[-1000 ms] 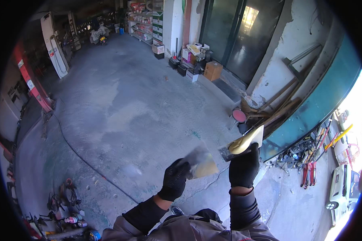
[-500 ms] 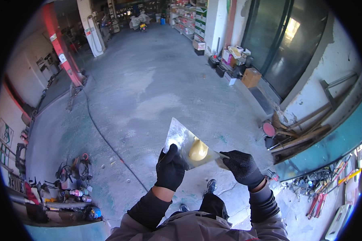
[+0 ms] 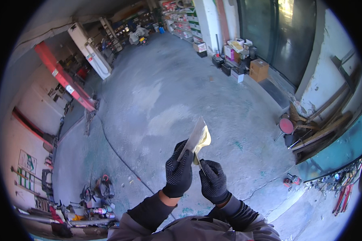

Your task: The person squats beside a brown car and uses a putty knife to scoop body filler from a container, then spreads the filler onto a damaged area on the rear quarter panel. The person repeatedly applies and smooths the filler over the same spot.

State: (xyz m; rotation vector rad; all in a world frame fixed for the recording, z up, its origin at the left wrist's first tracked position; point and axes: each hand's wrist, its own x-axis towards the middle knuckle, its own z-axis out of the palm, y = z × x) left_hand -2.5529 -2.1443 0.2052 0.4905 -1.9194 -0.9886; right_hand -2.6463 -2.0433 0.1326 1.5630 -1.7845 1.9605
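Note:
My left hand (image 3: 178,172), in a black dotted work glove, is closed round a thin flat metal plate (image 3: 192,139) held tilted up, almost edge-on to me. A mass of cream-yellow putty (image 3: 205,138) clings to the plate's right face. Close beside it my right hand (image 3: 214,182), gloved alike, grips a small putty scraper (image 3: 196,159). The scraper's blade meets the lower part of the putty. Its handle end is hidden in my fingers.
A dark hose (image 3: 118,152) runs over the concrete floor. Tools and cans lie on a bench (image 3: 80,230) at lower left. A red stool (image 3: 286,126) and planks stand at right, above a teal panel (image 3: 330,152). Boxes (image 3: 259,70) line the far right wall.
The plate has turned from lying fairly flat to nearly edge-on. My right hand has moved left toward it, bringing the scraper against the putty. The whole view has swung round somewhat.

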